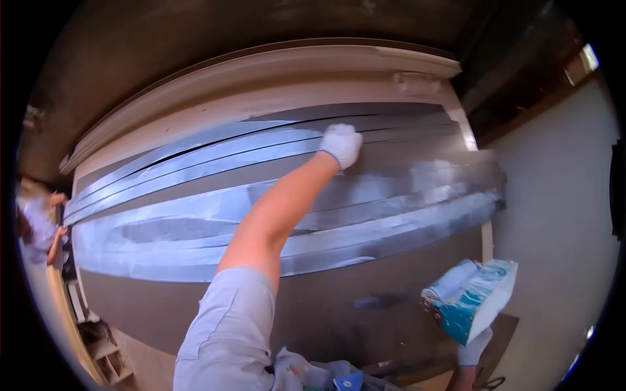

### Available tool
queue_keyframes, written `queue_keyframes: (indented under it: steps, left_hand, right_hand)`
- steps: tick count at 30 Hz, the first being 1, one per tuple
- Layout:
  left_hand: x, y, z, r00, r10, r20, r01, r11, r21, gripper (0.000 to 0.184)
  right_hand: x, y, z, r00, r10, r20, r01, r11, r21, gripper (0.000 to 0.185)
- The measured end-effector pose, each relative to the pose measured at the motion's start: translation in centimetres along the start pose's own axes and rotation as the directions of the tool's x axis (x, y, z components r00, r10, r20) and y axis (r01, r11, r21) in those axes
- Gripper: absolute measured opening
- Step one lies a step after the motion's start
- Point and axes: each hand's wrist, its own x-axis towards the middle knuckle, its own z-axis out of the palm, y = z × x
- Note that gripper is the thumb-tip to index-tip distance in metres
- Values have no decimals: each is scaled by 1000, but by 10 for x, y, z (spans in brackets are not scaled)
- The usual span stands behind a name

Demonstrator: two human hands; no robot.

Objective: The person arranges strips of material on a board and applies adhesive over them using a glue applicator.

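Note:
My left hand (342, 144), in a white knitted glove, is closed over the upper right part of a large dark panel (143, 293). Whatever its fingers hold, if anything, is hidden. Long strips of shiny bluish-white film (156, 221) run lengthwise across the panel, with narrow dark lines between the upper ones. At the lower right my right hand (476, 348), also in a white glove, grips a teal and white plastic pack (479, 300) from below. The pack is held tilted above the panel's right edge.
Another person (42, 225) stands at the far left with both hands near the panel's end. A long pale ledge (274, 62) lies along the far side. Wooden shelving (107, 355) is at the lower left, and a pale grey surface (554, 195) extends on the right.

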Motion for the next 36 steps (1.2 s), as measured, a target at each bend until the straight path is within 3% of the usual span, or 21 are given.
queue_keyframes:
  steps: [2,6,9,11,13,17,20,24,26,28,29,30,31,32,34,36]
  left_hand:
    - [5,8,-2,997,-58,58,58,998,-10,19]
    - [4,11,13,991,-131,21,129,990,54,29]
    - [0,13,17,983,-181,33,180,983,30,38]
    - [-2,13,13,978,-206,31,206,979,-2,42]
    - [-2,13,10,945,-297,137,311,946,-97,47]
    - [-4,26,-2,915,-279,293,328,935,-133,49]
    - [-4,31,-13,889,-290,355,355,925,-136,39]
    - [26,12,-30,925,-275,263,312,944,-110,35]
    - [48,-9,-23,948,-300,106,300,954,16,46]
    - [59,-30,-28,911,-388,142,391,920,8,53]
    - [69,-34,-31,871,-454,185,463,886,-4,59]
    - [76,-45,-38,851,-416,319,445,895,-20,75]
    - [81,-61,-27,850,-388,357,412,911,7,83]
    - [76,-68,-29,849,-419,322,444,896,-5,90]
    - [74,-83,-20,832,-429,353,475,878,-53,93]
    - [67,-82,-40,839,-414,352,438,899,14,93]
  right_hand:
    - [-1,-7,-8,992,-100,82,115,974,-196,38]
    - [-5,-15,1,995,84,-44,-83,996,38,39]
    - [-7,-19,-1,1000,30,10,-29,997,-78,35]
    - [-8,-20,0,998,64,-10,-64,997,-38,36]
    - [-11,-20,3,995,95,-27,-95,995,3,38]
    - [-10,-13,5,998,56,-38,-57,998,-14,37]
    - [-9,-9,7,1000,14,-9,-14,1000,-16,35]
    - [-8,-15,9,1000,-3,-18,3,999,33,33]
    - [-6,-7,14,998,28,-57,-21,992,125,33]
    - [-8,-6,14,980,179,-88,-152,957,249,36]
    - [-9,-6,9,975,185,-123,-152,958,243,36]
    - [-11,-9,2,992,105,-72,-101,993,54,37]
    - [-11,-12,-1,999,42,-1,-42,990,-133,39]
    - [-12,-15,0,998,49,-35,-54,989,-139,39]
    - [-13,-23,8,992,75,-104,-73,997,29,41]
    - [-16,-28,8,993,72,-94,-74,997,-18,40]
